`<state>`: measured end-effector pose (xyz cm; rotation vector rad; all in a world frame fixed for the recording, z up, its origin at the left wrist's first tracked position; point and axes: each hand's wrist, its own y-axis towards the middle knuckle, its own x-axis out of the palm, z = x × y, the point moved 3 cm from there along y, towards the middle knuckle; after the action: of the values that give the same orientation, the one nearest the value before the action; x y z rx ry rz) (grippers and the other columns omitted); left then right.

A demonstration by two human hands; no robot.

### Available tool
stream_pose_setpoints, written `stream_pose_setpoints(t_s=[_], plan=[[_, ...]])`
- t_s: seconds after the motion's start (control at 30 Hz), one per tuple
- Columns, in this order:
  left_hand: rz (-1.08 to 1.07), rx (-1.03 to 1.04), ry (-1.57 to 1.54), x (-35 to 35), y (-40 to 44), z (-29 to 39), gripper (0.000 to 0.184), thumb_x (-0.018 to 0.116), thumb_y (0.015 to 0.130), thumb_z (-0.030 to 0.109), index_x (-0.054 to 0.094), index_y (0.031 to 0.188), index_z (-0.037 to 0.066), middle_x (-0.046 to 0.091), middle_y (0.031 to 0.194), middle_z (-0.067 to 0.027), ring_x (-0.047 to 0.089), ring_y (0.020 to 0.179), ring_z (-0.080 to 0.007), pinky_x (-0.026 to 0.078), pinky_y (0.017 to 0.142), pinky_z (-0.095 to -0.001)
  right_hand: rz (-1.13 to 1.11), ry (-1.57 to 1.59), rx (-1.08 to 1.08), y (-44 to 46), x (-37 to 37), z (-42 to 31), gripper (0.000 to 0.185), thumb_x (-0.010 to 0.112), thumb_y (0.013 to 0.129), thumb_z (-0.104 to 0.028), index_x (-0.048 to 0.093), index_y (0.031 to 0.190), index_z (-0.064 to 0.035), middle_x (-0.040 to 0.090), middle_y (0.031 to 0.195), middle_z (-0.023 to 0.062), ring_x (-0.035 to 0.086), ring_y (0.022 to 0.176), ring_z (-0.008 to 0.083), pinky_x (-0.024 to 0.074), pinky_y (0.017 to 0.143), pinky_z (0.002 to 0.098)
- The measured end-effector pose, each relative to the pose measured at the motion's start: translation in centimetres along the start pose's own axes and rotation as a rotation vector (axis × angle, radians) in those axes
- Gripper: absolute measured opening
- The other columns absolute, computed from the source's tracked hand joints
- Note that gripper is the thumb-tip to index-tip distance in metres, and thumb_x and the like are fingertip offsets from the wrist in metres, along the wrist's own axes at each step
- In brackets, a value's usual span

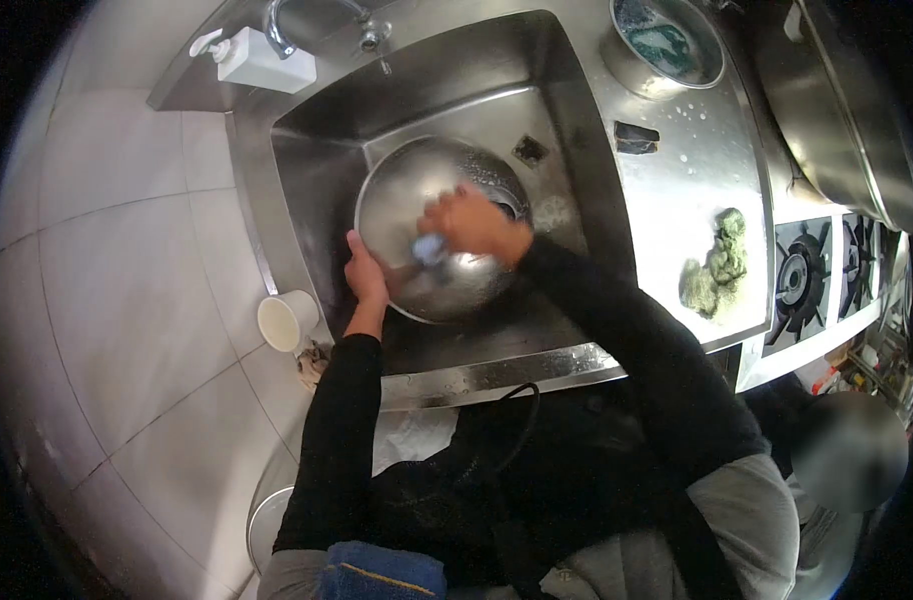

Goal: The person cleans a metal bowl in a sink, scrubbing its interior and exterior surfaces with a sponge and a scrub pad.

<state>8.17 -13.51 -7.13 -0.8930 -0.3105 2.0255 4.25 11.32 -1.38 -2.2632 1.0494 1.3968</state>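
Note:
A large, round, domed metal pot lid [402, 185] sits tilted in the steel sink [322, 165], with a dark loop like a handle near its upper right. My left hand [366, 277] grips the lid's left rim, thumb pointing up. Over the middle of the lid is my right hand [469, 220], smeared by motion, its fingers curled. A pale bluish scrubbing pad [430, 249] shows at those fingers, too blurred to make out its exact kind. Wet suds streak the metal near the right hand.
The faucet [282, 35] and a white soap dispenser [267, 62] stand at the back left. A paper cup [285, 320] is by the left edge. On the right counter are a metal pot [667, 45] and green scouring material [719, 265]; gas burners [799, 280] lie beyond.

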Motion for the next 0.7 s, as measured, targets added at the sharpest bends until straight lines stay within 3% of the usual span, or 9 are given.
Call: stream_pose_setpoints(t_s=[0.03, 0.13, 0.2, 0.3, 0.37, 0.4, 0.47, 0.5, 0.7], plan=[[0.002, -0.002, -0.001, 0.1, 0.2, 0.6, 0.082, 0.049, 0.091, 0.068, 0.061, 0.12, -0.008, 0.065, 0.113, -0.017, 0.062, 0.098, -0.029, 0.047, 0.087, -0.0413, 0.012, 0.077, -0.021, 1.4, -1.2, 3.1, 0.034, 0.071, 0.073, -0.018, 0.064, 0.106, -0.0181, 0.063, 0.105, 0.0031, 0.058, 0.101, 0.0264, 0.0427, 0.087, 0.0457], [-0.009, -0.032, 0.059, 0.2, 1.7, 1.7, 0.084, 0.043, 0.091, 0.07, 0.07, 0.097, -0.009, 0.071, 0.094, -0.0201, 0.066, 0.094, -0.0328, 0.047, 0.085, -0.0404, -0.077, 0.156, -0.119, 0.8, -1.2, 6.0, 0.034, 0.067, 0.074, -0.011, 0.066, 0.107, -0.0196, 0.062, 0.107, 0.0048, 0.057, 0.106, 0.0288, 0.0469, 0.086, 0.0475], [0.06, 0.125, 0.211, 0.3, 3.8, 0.9, 0.085, 0.044, 0.09, 0.071, 0.07, 0.098, -0.01, 0.07, 0.098, -0.0249, 0.065, 0.097, -0.0373, 0.046, 0.086, -0.042, -0.183, 0.157, -0.193, 0.8, -0.7, 6.1, 0.034, 0.063, 0.077, -0.007, 0.066, 0.108, -0.0201, 0.062, 0.108, 0.0071, 0.057, 0.109, 0.0312, 0.05, 0.086, 0.0501], [0.028, 0.065, 0.3, -0.1, 3.9, 1.3, 0.087, 0.044, 0.09, 0.071, 0.068, 0.103, -0.012, 0.068, 0.103, -0.0285, 0.064, 0.103, -0.0406, 0.045, 0.089, -0.0435, -0.242, 0.157, -0.298, -0.3, 0.9, 4.9, 0.037, 0.065, 0.073, -0.007, 0.066, 0.108, -0.0188, 0.062, 0.109, 0.0072, 0.056, 0.11, 0.0326, 0.0492, 0.09, 0.0457], [0.088, 0.055, 0.313, 0.0, 2.9, 1.5, 0.089, 0.043, 0.09, 0.071, 0.067, 0.103, -0.013, 0.068, 0.104, -0.0289, 0.063, 0.104, -0.0409, 0.045, 0.09, -0.0435, -0.084, 0.188, -0.017, 0.7, -0.7, 8.5, 0.032, 0.066, 0.073, -0.009, 0.066, 0.104, -0.0167, 0.062, 0.106, 0.0078, 0.057, 0.108, 0.033, 0.0482, 0.091, 0.0445], [0.141, 0.045, 0.332, 0.1, 2.6, 1.9, 0.09, 0.043, 0.089, 0.072, 0.067, 0.104, -0.013, 0.068, 0.105, -0.0294, 0.063, 0.105, -0.0411, 0.045, 0.091, -0.0435, -0.08, 0.184, -0.017, 0.7, -0.1, 8.2, 0.032, 0.066, 0.073, -0.009, 0.066, 0.104, -0.0167, 0.062, 0.106, 0.0078, 0.057, 0.108, 0.033, 0.0482, 0.091, 0.0445], [0.093, 0.061, 0.315, 0.5, 3.6, 1.7, 0.091, 0.042, 0.089, 0.072, 0.067, 0.103, -0.014, 0.067, 0.106, -0.0299, 0.063, 0.105, -0.0416, 0.045, 0.091, -0.0441, -0.089, 0.249, -0.282, 0.1, 0.4, 5.1, 0.027, 0.069, 0.072, -0.011, 0.065, 0.099, -0.0137, 0.064, 0.103, 0.0083, 0.058, 0.105, 0.0321, 0.0474, 0.09, 0.0442], [0.049, 0.072, 0.297, 0.7, 4.1, 1.1, 0.092, 0.042, 0.089, 0.072, 0.066, 0.103, -0.015, 0.067, 0.107, -0.0304, 0.063, 0.105, -0.0421, 0.044, 0.092, -0.0446, -0.093, 0.252, -0.276, -0.3, 0.3, 5.2, 0.027, 0.069, 0.072, -0.011, 0.065, 0.099, -0.0137, 0.064, 0.103, 0.0083, 0.058, 0.105, 0.0321, 0.0474, 0.09, 0.0442], [0.047, 0.068, 0.286, 0.4, 3.3, 1.3, 0.093, 0.042, 0.089, 0.074, 0.066, 0.104, -0.015, 0.066, 0.109, -0.0306, 0.062, 0.107, -0.0421, 0.044, 0.094, -0.0447, 0.007, 0.478, 0.18, -4.6, 1.0, 12.2, 0.034, 0.08, 0.071, -0.023, 0.063, 0.097, -0.0093, 0.065, 0.099, 0.0145, 0.06, 0.103, 0.0348, 0.047, 0.091, 0.0438]])
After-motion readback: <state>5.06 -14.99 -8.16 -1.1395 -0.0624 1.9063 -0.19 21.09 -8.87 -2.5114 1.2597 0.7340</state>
